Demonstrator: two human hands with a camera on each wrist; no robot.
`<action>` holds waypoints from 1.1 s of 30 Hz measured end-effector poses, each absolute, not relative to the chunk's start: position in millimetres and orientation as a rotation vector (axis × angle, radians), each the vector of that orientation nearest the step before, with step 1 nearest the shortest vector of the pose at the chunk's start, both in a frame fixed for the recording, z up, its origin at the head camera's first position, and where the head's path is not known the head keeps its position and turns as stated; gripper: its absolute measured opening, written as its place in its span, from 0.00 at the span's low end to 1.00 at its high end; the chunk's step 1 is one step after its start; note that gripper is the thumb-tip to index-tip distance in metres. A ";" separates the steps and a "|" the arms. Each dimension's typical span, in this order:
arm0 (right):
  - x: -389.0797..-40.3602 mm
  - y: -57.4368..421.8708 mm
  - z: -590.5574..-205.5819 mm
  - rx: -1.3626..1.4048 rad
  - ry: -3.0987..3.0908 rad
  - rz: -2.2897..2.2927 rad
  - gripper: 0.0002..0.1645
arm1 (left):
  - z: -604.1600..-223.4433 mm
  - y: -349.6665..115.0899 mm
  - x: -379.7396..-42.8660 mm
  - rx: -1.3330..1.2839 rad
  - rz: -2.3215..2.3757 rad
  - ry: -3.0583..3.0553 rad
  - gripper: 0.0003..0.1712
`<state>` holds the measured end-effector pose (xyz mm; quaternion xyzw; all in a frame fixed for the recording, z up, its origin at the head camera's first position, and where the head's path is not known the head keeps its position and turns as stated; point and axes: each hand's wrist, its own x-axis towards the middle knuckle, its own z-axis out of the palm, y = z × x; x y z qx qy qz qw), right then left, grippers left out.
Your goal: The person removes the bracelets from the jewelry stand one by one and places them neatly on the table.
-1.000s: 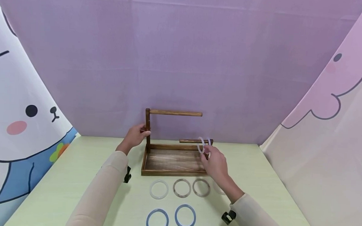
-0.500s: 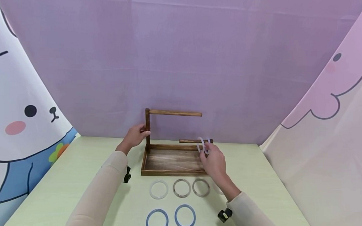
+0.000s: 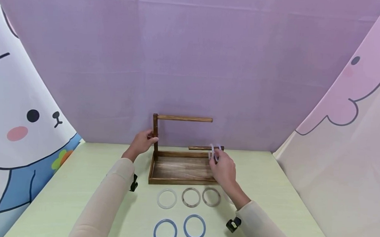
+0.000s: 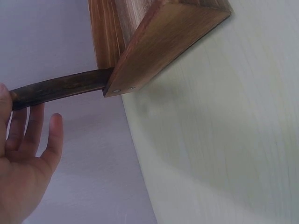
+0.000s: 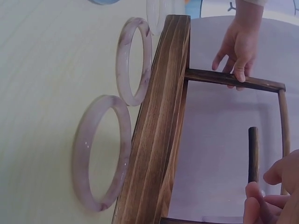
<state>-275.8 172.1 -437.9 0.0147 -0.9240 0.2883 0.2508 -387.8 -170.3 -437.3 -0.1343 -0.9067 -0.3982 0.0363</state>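
Observation:
A brown wooden bangle stand [image 3: 179,182] has a tray base and two horizontal bars. My left hand [image 3: 141,143] pinches its left post [image 4: 60,87], thumb on one side and fingers on the other. At the short lower bar [image 3: 198,148], my right hand [image 3: 223,167] pinches a pale translucent bangle [image 3: 212,152] that goes around the bar. A second pale bangle [image 3: 219,147] shows closer to the bar's right end, partly behind the fingers. In the right wrist view the right hand [image 5: 275,191] hides most of both bangles. The upper bar [image 3: 185,118] bears nothing.
In front of the stand lie a white bangle [image 3: 166,199], two brownish mottled bangles [image 3: 191,197] and a pale one [image 3: 228,197] partly under the right forearm. Two blue bangles [image 3: 194,227] lie nearer on the table [image 3: 263,190]. A purple cloth backdrop [image 3: 241,82] hangs behind.
My right hand and forearm have shifted slightly to the left, and the bangle at its fingertips now stands more upright on the lower bar. The left hand stays on the post.

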 end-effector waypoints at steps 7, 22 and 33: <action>-278.6 168.1 -440.0 0.002 -2.561 0.827 0.17 | -435.4 -170.0 -386.6 -0.416 -1.219 -2.782 0.17; -283.3 160.9 -445.7 -0.027 -2.597 0.899 0.17 | -435.2 -170.6 -385.6 -0.428 -1.212 -2.781 0.19; -286.1 158.7 -446.3 -0.053 -2.610 0.901 0.15 | -434.6 -170.0 -385.2 -0.414 -1.209 -2.790 0.17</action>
